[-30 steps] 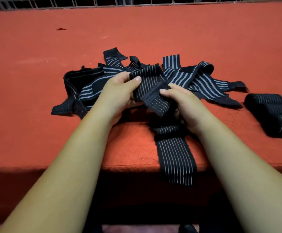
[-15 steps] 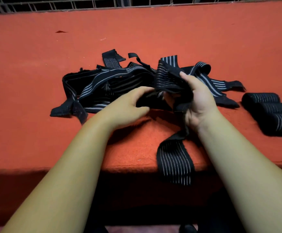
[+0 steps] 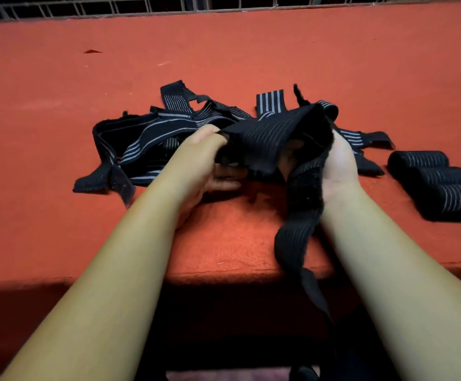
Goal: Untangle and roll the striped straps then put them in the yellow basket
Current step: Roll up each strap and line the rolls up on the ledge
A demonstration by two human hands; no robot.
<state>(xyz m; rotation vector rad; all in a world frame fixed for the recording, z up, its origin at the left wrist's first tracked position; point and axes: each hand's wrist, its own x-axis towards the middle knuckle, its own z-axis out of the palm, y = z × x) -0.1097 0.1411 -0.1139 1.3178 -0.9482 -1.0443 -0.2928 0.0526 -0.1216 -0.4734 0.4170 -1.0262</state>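
Note:
A tangled heap of black straps with grey stripes [image 3: 147,144] lies on the red table [image 3: 251,59]. One strap [image 3: 267,136] is lifted above the heap and stretched between both hands. My left hand [image 3: 204,163] grips its left end with curled fingers. My right hand [image 3: 339,163], palm up, holds its right part, and the strap's tail [image 3: 292,237] hangs over the table's front edge. Three rolled straps [image 3: 438,182] lie side by side at the right. No yellow basket is in view.
A white wire grid [image 3: 169,4] runs along the table's far edge. The table's front edge [image 3: 224,276] drops into dark shadow below my forearms. A small dark scrap [image 3: 92,51] lies at the far left.
The strap has been pulled up and spread wide between the hands. My right hand turned palm up and moved right. The hanging tail twisted and narrowed.

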